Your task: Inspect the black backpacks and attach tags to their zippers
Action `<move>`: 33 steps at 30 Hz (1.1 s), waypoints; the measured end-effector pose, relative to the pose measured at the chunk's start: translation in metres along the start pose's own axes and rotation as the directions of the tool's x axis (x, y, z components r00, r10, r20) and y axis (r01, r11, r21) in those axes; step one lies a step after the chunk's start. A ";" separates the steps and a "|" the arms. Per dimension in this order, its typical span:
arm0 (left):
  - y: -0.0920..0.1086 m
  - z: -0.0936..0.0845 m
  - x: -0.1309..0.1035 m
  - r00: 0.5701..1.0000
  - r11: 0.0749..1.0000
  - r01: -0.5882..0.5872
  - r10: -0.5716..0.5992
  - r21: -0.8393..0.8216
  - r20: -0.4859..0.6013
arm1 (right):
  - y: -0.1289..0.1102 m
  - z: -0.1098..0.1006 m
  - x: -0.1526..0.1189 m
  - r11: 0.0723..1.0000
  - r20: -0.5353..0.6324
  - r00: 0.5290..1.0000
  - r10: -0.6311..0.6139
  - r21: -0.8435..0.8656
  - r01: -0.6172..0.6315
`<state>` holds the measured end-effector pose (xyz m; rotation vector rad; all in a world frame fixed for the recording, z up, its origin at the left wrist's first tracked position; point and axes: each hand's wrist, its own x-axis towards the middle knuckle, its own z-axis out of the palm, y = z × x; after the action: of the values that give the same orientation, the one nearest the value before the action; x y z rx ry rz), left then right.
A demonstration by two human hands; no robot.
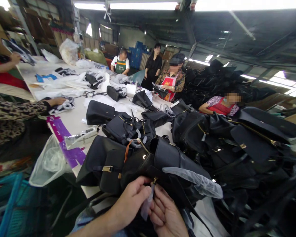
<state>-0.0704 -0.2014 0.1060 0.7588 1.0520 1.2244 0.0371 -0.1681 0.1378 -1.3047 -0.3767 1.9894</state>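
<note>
A black backpack with gold hardware lies at the table's near edge, right in front of me. From its gold zipper end hangs a zipper pull in a strip of clear plastic film. My left hand pinches this pull between thumb and fingers, from the left. On the other side my right hand is closed about the same pull, its fingers curled and partly hiding it. A strap sleeved in white film sticks out to the right above my right hand. A brown leather tag sits on the bag.
Black bags pile up to the right, and several more stand on the white table. A plastic bag hangs at the left edge near a blue crate. A co-worker's patterned sleeve reaches in; other people work around the table.
</note>
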 end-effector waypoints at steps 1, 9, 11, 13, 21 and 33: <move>0.001 -0.001 -0.002 1.000 1.000 0.001 -0.002 -0.010 -0.008 | 0.000 0.001 0.000 1.000 -0.025 1.000 0.016 0.026 -0.015; 0.020 0.002 -0.018 0.990 0.952 -0.080 0.111 0.296 -0.090 | 0.007 -0.007 0.009 0.997 -0.001 0.999 -0.054 0.049 0.054; 0.023 0.004 -0.016 0.987 0.946 -0.093 0.129 0.310 -0.099 | 0.009 -0.009 0.010 0.993 0.012 0.993 -0.113 -0.012 0.113; 0.024 0.006 -0.012 0.990 0.956 -0.089 0.117 0.280 -0.085 | 0.011 -0.010 0.010 0.986 0.003 0.987 -0.158 -0.051 0.158; 0.016 -0.005 0.000 0.993 0.994 0.109 -0.109 -0.001 0.035 | 0.009 -0.011 0.007 0.990 -0.015 0.991 -0.136 0.039 0.137; 0.006 0.004 0.006 0.984 0.997 0.068 -0.061 0.035 -0.165 | 0.016 -0.015 0.012 0.798 0.070 0.872 -0.484 -0.375 0.473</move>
<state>-0.0686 -0.1939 0.1117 0.6588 1.2300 1.2284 0.0412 -0.1735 0.1136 -1.3006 -1.0191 1.5035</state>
